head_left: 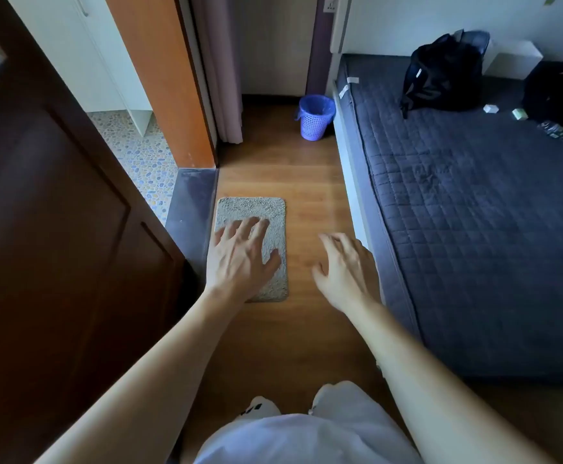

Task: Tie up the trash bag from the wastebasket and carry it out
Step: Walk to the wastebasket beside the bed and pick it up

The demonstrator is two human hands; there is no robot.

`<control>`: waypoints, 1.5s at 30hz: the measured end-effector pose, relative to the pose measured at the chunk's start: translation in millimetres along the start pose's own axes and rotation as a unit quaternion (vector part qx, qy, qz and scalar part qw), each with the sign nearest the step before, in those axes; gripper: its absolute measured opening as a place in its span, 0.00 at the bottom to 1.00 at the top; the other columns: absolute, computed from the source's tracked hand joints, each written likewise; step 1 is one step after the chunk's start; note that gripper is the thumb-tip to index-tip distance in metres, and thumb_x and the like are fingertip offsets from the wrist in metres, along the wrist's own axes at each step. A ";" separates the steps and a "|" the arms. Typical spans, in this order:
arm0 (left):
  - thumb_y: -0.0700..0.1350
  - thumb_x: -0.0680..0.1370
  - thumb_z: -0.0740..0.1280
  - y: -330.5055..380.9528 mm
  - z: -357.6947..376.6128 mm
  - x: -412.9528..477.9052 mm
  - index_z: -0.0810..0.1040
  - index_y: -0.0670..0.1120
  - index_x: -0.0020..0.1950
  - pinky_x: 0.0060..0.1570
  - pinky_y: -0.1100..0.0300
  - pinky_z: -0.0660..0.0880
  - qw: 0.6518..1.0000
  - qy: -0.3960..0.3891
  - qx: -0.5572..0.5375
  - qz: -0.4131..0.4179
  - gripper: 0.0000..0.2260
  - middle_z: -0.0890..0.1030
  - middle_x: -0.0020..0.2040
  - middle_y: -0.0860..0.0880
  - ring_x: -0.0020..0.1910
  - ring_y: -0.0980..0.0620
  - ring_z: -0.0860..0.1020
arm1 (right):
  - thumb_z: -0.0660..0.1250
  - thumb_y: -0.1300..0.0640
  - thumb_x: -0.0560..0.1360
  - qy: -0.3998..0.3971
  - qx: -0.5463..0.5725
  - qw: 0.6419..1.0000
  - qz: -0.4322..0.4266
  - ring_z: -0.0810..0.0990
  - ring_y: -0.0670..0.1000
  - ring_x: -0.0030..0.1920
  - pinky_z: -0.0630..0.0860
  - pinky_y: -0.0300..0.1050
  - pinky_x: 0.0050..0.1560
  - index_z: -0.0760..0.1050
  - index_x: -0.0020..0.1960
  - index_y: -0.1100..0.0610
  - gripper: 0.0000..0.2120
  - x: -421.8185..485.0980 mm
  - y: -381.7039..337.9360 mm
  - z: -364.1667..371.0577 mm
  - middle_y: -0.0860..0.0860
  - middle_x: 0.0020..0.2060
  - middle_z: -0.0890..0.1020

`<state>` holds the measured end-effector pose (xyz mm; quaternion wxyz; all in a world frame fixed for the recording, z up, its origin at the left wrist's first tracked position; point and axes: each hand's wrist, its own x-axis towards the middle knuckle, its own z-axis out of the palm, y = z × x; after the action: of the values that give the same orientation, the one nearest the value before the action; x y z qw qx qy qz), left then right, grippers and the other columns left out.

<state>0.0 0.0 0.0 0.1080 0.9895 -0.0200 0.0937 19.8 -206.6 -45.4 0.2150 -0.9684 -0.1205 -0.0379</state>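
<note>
A purple lattice wastebasket (314,122) stands on the wooden floor at the far end of the passage, against the bed's corner. A blue trash bag (317,104) lines it, folded over the rim. My left hand (240,259) reaches forward over a grey mat, fingers spread and holding nothing. My right hand (347,272) is stretched out beside it over the floor, fingers apart and empty. Both hands are well short of the wastebasket.
A grey mat (273,209) lies on the floor. A dark wooden door (56,229) stands open on the left, by a pebble-tiled bathroom floor (139,155). A bed with a dark quilt (474,212) fills the right, with a black backpack (444,75) on it.
</note>
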 end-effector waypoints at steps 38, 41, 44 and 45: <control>0.59 0.74 0.62 93.5 90.9 382.3 0.74 0.49 0.67 0.60 0.47 0.73 0.999 -0.008 0.027 -0.019 0.24 0.79 0.65 0.50 0.63 0.45 0.77 | 0.68 0.55 0.71 0.020 0.024 1.000 -0.002 0.77 0.59 0.56 0.75 0.57 0.57 0.75 0.64 0.57 0.22 355.2 191.8 -47.0 0.55 0.56 0.79; 0.59 0.74 0.62 85.4 102.6 413.0 0.74 0.50 0.67 0.59 0.48 0.73 0.999 -0.012 0.024 -0.025 0.24 0.79 0.66 0.50 0.63 0.46 0.77 | 0.68 0.54 0.70 0.017 0.009 1.000 -0.005 0.78 0.58 0.56 0.75 0.55 0.57 0.76 0.64 0.57 0.23 388.4 197.4 -42.8 0.54 0.56 0.80; 0.59 0.73 0.62 72.9 113.7 453.8 0.74 0.49 0.67 0.59 0.48 0.73 0.999 -0.011 0.019 -0.023 0.25 0.79 0.65 0.50 0.63 0.45 0.77 | 0.67 0.55 0.70 0.021 0.013 1.000 0.004 0.78 0.59 0.55 0.75 0.55 0.57 0.76 0.63 0.57 0.22 434.2 202.1 -35.8 0.55 0.55 0.80; 0.59 0.73 0.62 67.6 116.8 468.8 0.75 0.49 0.66 0.59 0.48 0.73 1.000 -0.010 0.018 -0.024 0.25 0.79 0.65 0.49 0.62 0.45 0.77 | 0.67 0.55 0.69 0.021 0.015 1.000 0.007 0.78 0.59 0.55 0.74 0.55 0.56 0.76 0.63 0.57 0.22 451.0 202.4 -33.5 0.55 0.55 0.80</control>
<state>477.3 -100.5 -8.8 0.0921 0.9924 0.0041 0.0821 506.2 -300.8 -41.1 0.2320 -0.9649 -0.1099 -0.0546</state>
